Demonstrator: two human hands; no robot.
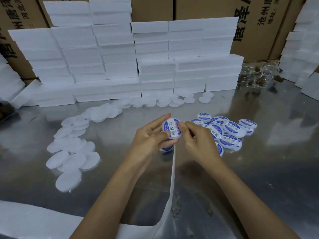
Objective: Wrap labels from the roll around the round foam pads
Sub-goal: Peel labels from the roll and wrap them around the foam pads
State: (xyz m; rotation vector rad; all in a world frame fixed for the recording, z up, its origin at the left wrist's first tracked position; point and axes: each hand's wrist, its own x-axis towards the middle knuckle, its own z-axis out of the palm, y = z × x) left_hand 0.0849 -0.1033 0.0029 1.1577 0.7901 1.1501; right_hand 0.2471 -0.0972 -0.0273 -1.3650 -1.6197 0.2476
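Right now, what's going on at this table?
A person is labelling round pads by hand. The left hand grips a pad that already carries a blue and white label, while the right hand pinches at its edge. A white paper strip hangs down from under the hands. Labelled pads are piled to the right on the metal table, plain white pads trail off to the left, and white foam boxes are stacked behind.

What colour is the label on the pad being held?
Blue and white with green characters, on the held pad; head view.
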